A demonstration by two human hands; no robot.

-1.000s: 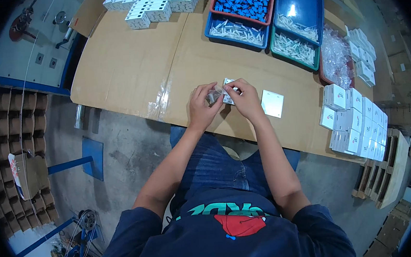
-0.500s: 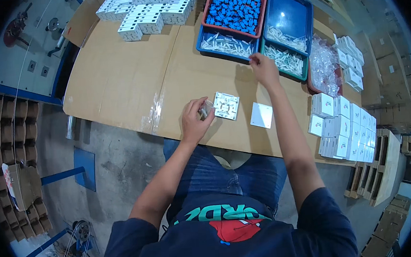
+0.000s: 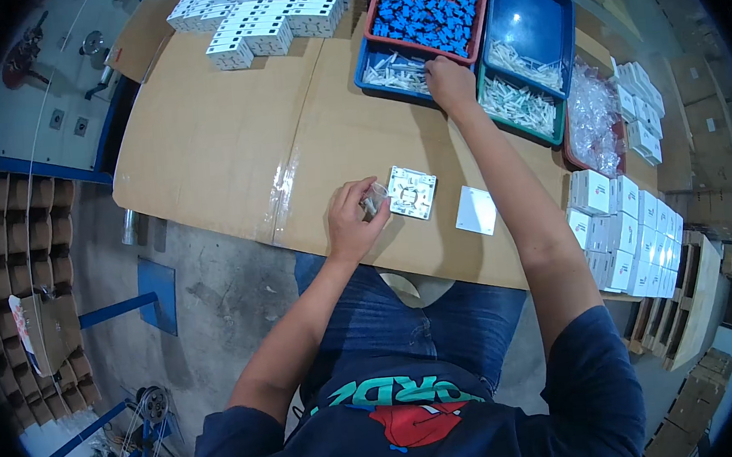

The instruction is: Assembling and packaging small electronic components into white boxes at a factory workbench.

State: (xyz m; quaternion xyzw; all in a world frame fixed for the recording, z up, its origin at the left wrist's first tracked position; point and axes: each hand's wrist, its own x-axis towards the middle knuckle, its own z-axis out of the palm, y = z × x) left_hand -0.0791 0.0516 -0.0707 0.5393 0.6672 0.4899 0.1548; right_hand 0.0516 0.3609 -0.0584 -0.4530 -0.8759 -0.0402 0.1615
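My left hand (image 3: 353,221) is closed round a small clear plastic bag (image 3: 374,200) with small pale pieces in it. Right beside the bag, a square white frame plate (image 3: 412,192) with cut-outs lies flat on the cardboard-covered table. A plain white square plate (image 3: 475,210) lies farther right, beside my right forearm. My right hand (image 3: 451,83) reaches over the near rim of a shallow blue tray (image 3: 394,96) of small white plastic pieces (image 3: 394,72). Its fingers are bent together among these pieces; what they grip, if anything, is hidden.
A red tray (image 3: 373,13) of blue parts stands behind. To its right are another blue tray (image 3: 529,9) and a green tray (image 3: 520,135) with white pieces. A red bin (image 3: 576,160) holds clear bags. White boxes (image 3: 628,221) stack at right; white blocks (image 3: 269,32) at far left.
My right hand has moved forward and left, from the blue tray's near corner into its white pieces. My left hand still holds the bag beside the frame plate. The view has shifted slightly.
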